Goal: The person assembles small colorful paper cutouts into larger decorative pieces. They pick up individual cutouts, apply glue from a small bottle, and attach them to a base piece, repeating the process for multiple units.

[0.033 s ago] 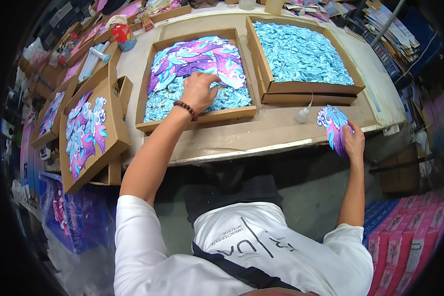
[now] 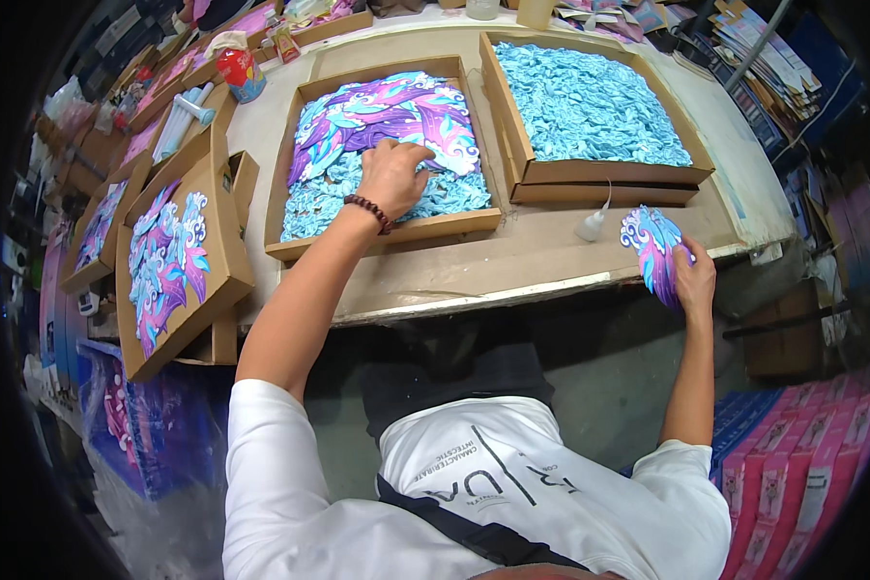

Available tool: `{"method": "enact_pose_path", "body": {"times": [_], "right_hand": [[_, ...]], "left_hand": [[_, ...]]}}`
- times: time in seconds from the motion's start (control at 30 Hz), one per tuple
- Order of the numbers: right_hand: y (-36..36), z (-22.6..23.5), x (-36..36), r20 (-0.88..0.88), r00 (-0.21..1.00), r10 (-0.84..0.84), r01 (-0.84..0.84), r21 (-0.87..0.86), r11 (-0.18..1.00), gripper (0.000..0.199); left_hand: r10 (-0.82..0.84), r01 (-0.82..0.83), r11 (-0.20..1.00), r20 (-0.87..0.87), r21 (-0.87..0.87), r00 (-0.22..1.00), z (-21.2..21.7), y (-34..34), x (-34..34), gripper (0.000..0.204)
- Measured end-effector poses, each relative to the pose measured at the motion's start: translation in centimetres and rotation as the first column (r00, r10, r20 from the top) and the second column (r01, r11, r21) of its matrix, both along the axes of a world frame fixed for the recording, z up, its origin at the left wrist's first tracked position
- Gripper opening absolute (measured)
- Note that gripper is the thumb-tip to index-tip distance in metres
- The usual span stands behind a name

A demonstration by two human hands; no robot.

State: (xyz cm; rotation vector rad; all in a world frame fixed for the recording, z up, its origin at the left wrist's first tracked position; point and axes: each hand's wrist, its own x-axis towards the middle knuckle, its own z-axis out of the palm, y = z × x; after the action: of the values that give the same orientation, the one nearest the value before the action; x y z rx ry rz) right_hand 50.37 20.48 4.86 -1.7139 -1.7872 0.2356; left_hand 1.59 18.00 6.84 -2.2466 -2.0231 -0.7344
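My left hand (image 2: 393, 179), with a dark bead bracelet at its wrist, reaches into the middle cardboard box (image 2: 411, 228). Its fingers curl down over the light-blue crumpled-looking pieces (image 2: 324, 208), and what the fingertips grip is hidden. Just beyond them, purple, pink and blue printed wave-shaped cutouts (image 2: 377, 108) overlap across the far half of that box. Off the table's front edge at the right, my right hand (image 2: 694, 275) is closed on a similar printed cutout (image 2: 653, 246) with white scalloped curls; whether it is one or a stack I cannot tell.
Another box (image 2: 614, 177) of light-blue pieces stands at the right, a small white squeeze bottle (image 2: 591, 226) by its front. At left, a tilted box (image 2: 220, 280) holds more cutouts. A red can (image 2: 241, 74) stands farther back. Pink boxes (image 2: 793, 464) are stacked lower right.
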Motion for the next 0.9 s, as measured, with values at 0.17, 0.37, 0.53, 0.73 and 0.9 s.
{"method": "enact_pose_path", "body": {"times": [0.17, 0.37, 0.53, 0.73, 0.9], "right_hand": [[-2.6, 2.0, -1.8, -0.173, 0.984, 0.048, -0.021, 0.154, 0.988, 0.027], [-5.7, 4.1, -6.8, -0.12, 0.935, 0.334, -0.295, 0.262, 0.919, 0.013], [-6.7, 4.4, -10.8, -0.156, 0.84, 0.52, -0.486, 0.208, 0.849, 0.011], [-6.2, 4.7, -16.3, -0.126, 0.7, 0.703, -0.639, 0.331, 0.695, 0.014], [-4.9, 7.6, -21.7, -0.072, 0.556, 0.828, -0.675, 0.542, 0.5, 0.029]], "left_hand": [[-0.093, 0.087, 0.996, -0.218, -0.037, 0.971, -2.0, 4.0, 0.7, 0.045], [-0.101, 0.081, 0.991, -0.198, -0.105, 0.975, -3.4, 6.0, 0.6, 0.039], [-0.177, 0.206, 0.971, -0.212, 0.121, 0.961, -1.9, 4.8, -1.5, 0.018], [-0.298, 0.275, 0.806, -0.042, 0.525, 0.954, 3.1, -0.8, -2.3, 0.026], [-0.508, 0.453, 0.743, -0.025, 0.493, 0.861, 5.8, -8.3, -0.3, 0.028]]}}
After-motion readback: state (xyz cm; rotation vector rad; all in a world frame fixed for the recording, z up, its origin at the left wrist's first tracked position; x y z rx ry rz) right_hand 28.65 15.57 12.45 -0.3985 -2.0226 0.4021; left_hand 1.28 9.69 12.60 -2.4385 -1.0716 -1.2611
